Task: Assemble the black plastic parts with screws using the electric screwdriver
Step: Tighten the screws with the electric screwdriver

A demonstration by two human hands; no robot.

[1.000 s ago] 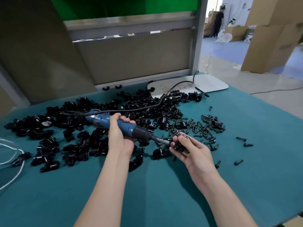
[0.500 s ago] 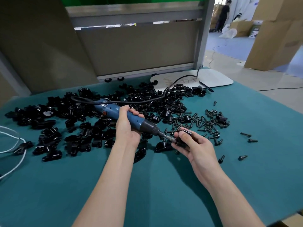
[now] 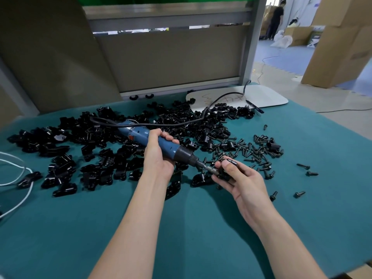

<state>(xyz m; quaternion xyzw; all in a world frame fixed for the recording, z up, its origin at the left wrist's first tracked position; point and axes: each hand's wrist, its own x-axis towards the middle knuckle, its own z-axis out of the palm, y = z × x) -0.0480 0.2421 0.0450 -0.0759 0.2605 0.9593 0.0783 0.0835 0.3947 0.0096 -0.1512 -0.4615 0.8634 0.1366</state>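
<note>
hands barely moved | left hand (image 3: 158, 158) fingers wrap screwdriver (image 3: 168, 147) | right hand (image 3: 242, 181) fingers pinch black part (image 3: 223, 175)

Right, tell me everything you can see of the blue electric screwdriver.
The blue electric screwdriver has a cylindrical, plastic-looking body with a red mark, a black collar and a metal bit. A black cord leaves its rear and trails over the pile of black plastic parts. The left hand grips its middle, tilted, bit at the small black part held in the right hand.
</note>
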